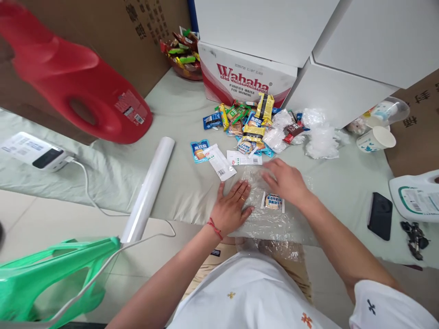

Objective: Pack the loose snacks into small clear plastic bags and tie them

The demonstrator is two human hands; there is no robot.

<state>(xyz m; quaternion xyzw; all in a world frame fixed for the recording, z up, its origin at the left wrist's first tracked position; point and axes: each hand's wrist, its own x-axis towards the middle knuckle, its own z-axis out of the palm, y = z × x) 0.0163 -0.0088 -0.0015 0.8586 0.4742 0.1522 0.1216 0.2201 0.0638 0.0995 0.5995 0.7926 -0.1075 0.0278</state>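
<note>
A sheet of clear plastic film (255,217) lies at the front edge of the cloth-covered table, partly hanging over it. On the film rests a small wrapped biscuit (273,201) with blue lettering. My left hand (231,208) is pressed flat on the film's left side, fingers spread. Just above the biscuit, my right hand (286,180) hovers or touches near the film's far edge, its thumb and fingers bent and apart. Two white sachets (219,162) and a blue snack packet (199,151) lie beyond my left hand. A pile of wrapped snacks (254,133) is heaped behind them.
A roll of film (151,187) lies at left, near a red jug (78,77) and a white power bank (34,151). Crumpled clear plastic (320,139), a paper cup (376,138), a phone (380,216) and keys (414,240) are at right. A Wahaba-printed carton (247,75) stands behind.
</note>
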